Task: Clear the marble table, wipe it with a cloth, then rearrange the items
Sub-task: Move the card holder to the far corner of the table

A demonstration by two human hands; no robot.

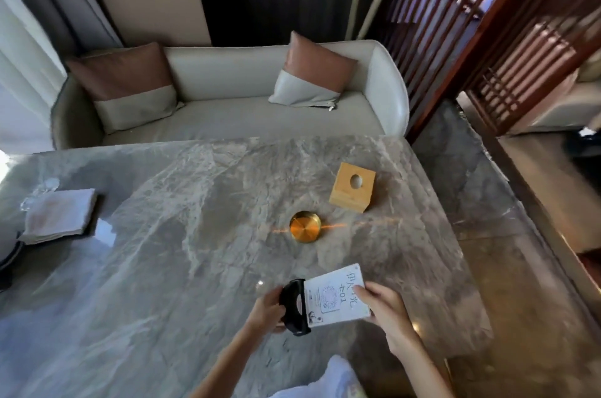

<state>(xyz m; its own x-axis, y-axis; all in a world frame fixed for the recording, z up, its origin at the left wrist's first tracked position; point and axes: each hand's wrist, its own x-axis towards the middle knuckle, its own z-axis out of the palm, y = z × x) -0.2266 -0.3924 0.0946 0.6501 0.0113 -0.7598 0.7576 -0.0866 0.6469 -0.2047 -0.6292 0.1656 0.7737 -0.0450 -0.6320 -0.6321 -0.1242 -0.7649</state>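
— What stands on the grey veined marble table (162, 267)?
— One square wooden box with a round hole (353, 192), one round brass dish (305, 230) and one folded white cloth (58, 215) at the left.
— And the hands?
— Near the front edge, the left hand (268, 310) curls round the black base of one white printed card sign (335, 297). The right hand (387, 308) pinches the card's right edge.

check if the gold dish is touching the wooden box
Apart. The head view shows a strip of bare marble table between the gold dish and the wooden box, which sits beyond the dish, to its right.
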